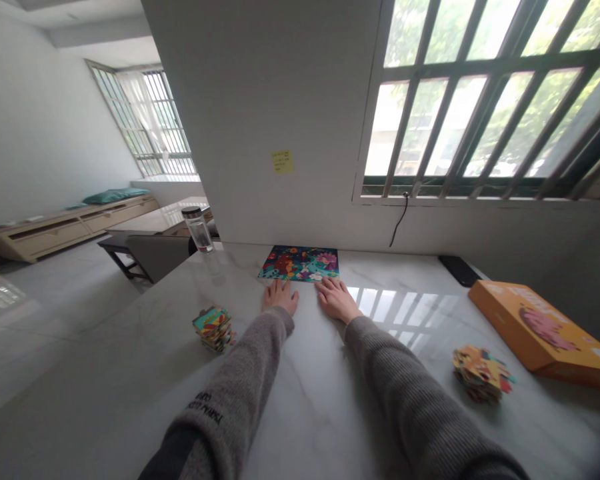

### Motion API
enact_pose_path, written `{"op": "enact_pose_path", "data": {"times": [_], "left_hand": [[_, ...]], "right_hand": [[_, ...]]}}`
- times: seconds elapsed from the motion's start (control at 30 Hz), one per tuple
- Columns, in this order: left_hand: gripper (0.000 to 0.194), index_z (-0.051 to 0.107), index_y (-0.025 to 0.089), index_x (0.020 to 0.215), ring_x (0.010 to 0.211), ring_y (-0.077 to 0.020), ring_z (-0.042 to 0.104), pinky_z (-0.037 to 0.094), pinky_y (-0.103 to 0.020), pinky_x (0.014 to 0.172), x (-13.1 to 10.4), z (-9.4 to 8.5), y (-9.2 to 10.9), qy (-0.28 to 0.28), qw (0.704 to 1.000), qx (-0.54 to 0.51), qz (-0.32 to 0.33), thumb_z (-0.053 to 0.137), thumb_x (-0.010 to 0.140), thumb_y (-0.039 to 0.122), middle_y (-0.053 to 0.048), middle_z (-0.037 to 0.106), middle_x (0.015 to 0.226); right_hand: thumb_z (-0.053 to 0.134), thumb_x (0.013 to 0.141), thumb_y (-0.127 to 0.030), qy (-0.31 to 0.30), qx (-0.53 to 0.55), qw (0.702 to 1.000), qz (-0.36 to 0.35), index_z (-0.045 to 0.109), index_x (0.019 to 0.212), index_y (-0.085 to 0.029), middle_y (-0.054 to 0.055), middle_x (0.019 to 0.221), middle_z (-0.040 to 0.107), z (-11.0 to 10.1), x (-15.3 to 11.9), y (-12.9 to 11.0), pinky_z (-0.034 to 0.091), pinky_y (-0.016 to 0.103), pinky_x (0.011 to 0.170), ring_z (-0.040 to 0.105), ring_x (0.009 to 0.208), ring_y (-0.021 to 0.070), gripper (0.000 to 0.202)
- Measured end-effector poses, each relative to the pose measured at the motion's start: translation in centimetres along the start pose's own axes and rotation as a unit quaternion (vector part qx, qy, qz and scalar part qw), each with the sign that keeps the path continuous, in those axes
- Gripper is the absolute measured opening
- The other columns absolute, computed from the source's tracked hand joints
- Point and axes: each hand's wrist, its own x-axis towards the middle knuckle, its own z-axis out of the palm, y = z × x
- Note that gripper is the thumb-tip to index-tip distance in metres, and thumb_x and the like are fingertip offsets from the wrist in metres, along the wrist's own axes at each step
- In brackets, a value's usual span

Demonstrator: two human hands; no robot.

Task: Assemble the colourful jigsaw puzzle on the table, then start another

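A colourful, dark-blue illustrated sheet or board (300,263) lies flat on the white marbled table (305,380), close to the wall. My left hand (281,297) rests palm down at its near left edge, fingers stretched out. At the near right edge lies my right hand (336,298), also palm down with fingers extended. The fingertips of both hands are at or touching the board's near edge. Left of my left arm stands a stack of colourful puzzle-like cardboard pieces (214,329). Another such pile (481,373) sits to the right of my right arm.
An orange box (550,330) with a pink picture lies at the right, near a black phone-like object (459,271). A clear bottle (198,230) with a dark lid stands at the table's far left edge. The wall (300,207) bounds the table's back.
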Motion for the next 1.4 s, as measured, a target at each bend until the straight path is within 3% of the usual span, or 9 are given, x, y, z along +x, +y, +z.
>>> {"op": "enact_pose_path", "data": {"times": [0.17, 0.37, 0.57, 0.8, 1.0, 1.17, 1.4], "left_hand": [[0.051, 0.049, 0.024, 0.142, 0.14, -0.0308, 0.039, 0.025, -0.051, 0.118, -0.6, -0.3, 0.1, 0.015, 1.0, -0.007, 0.014, 0.044, 0.095, 0.042, -0.017, 0.045, 0.15], [0.056, 0.039, 0.026, 0.15, 0.148, -0.0295, 0.029, 0.018, -0.053, 0.121, -2.5, -0.4, 0.3, -0.021, 0.999, -0.022, 0.03, 0.041, 0.096, 0.043, -0.015, 0.037, 0.158], [0.054, 0.04, 0.024, 0.15, 0.15, -0.0271, 0.026, 0.018, -0.052, 0.121, -6.7, -1.6, 0.4, -0.035, 0.997, -0.006, 0.075, 0.038, 0.098, 0.042, -0.013, 0.034, 0.161], [0.056, 0.038, 0.022, 0.152, 0.151, -0.0246, 0.025, 0.017, -0.049, 0.123, -12.3, -3.7, 0.9, -0.058, 0.991, 0.0, 0.12, 0.036, 0.099, 0.04, -0.011, 0.033, 0.162], [0.06, 0.035, 0.017, 0.154, 0.152, -0.0249, 0.022, 0.017, -0.048, 0.124, -16.1, -4.6, 0.7, -0.084, 0.983, 0.01, 0.161, 0.035, 0.099, 0.041, -0.011, 0.029, 0.163], [0.059, 0.039, 0.019, 0.152, 0.152, -0.0256, 0.022, 0.018, -0.048, 0.124, -17.4, -5.5, 0.6, -0.108, 0.977, 0.0, 0.181, 0.039, 0.097, 0.04, -0.011, 0.03, 0.163], [0.053, 0.052, 0.023, 0.143, 0.148, -0.0262, 0.032, 0.025, -0.047, 0.122, -17.3, -6.7, 0.4, -0.126, 0.972, -0.038, 0.194, 0.051, 0.093, 0.039, -0.009, 0.041, 0.158]], "right_hand": [[0.033, 0.102, -0.04, 0.0, -0.008, 1.0, 0.028, 0.031, 0.156, -0.028, 0.007, 0.165, 0.024, -0.2, -1.1, -0.6, 0.018, 0.051, 0.119, 0.019, 0.151, 0.0292, 0.056], [0.031, 0.102, -0.041, 0.006, -0.009, 1.0, 0.023, 0.036, 0.153, -0.023, 0.01, 0.164, 0.027, -0.4, -4.2, -1.6, 0.015, 0.05, 0.121, 0.022, 0.15, 0.0276, 0.054], [0.03, 0.102, -0.049, -0.025, -0.007, 0.998, 0.054, 0.03, 0.156, -0.016, 0.012, 0.164, 0.025, -0.9, -9.1, -3.1, 0.008, 0.053, 0.122, 0.018, 0.152, 0.0294, 0.063], [0.029, 0.101, -0.051, -0.037, -0.019, 0.999, 0.015, 0.029, 0.157, -0.012, 0.013, 0.164, 0.023, -2.0, -16.5, -4.0, 0.01, 0.052, 0.123, 0.017, 0.153, 0.0278, 0.068], [0.027, 0.101, -0.05, -0.042, -0.027, 0.999, 0.0, 0.029, 0.157, -0.012, 0.013, 0.164, 0.023, -2.2, -20.7, -4.3, 0.011, 0.052, 0.124, 0.017, 0.153, 0.0276, 0.068], [0.028, 0.101, -0.05, -0.044, -0.024, 0.999, -0.007, 0.029, 0.157, -0.014, 0.012, 0.164, 0.023, -2.2, -22.2, -4.7, 0.011, 0.053, 0.124, 0.016, 0.154, 0.0277, 0.067], [0.032, 0.1, -0.048, -0.054, -0.01, 0.998, 0.005, 0.032, 0.156, -0.016, 0.01, 0.164, 0.025, -2.4, -22.0, -4.5, 0.014, 0.053, 0.124, 0.018, 0.153, 0.0271, 0.065]]}}
